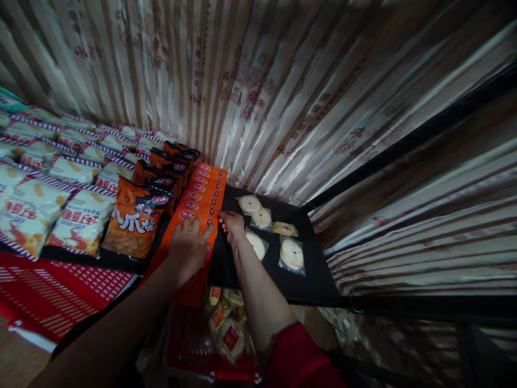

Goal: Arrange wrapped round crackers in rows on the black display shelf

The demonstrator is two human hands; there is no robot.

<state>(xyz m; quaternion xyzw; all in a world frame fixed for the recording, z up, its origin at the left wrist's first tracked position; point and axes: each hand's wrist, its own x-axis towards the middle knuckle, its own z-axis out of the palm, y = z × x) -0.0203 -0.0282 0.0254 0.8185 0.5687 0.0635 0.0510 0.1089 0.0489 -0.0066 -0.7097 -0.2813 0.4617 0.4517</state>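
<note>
An orange printed strip [196, 202] with a row of oval logos lies along the black shelf [226, 267] and hangs over its front edge. My left hand [189, 245] rests on the strip, palm down with its fingers spread. At the strip's right edge, my right hand [231, 223] is closed, thumb and fingers pinched on that edge. Just right of it are several clear-wrapped round pale cakes [291, 253] and a small greenish packet [285, 229]. Left of the strip stand orange-and-black snack bags [131, 221].
Rows of white snack bags [81, 215] fill the left side of the shelf. Below stand a red basket [60, 296] and a bag of wrapped pastries [232, 337]. Pleated printed sheeting [258, 97] hangs behind; a black bar [404, 145] slants across the right.
</note>
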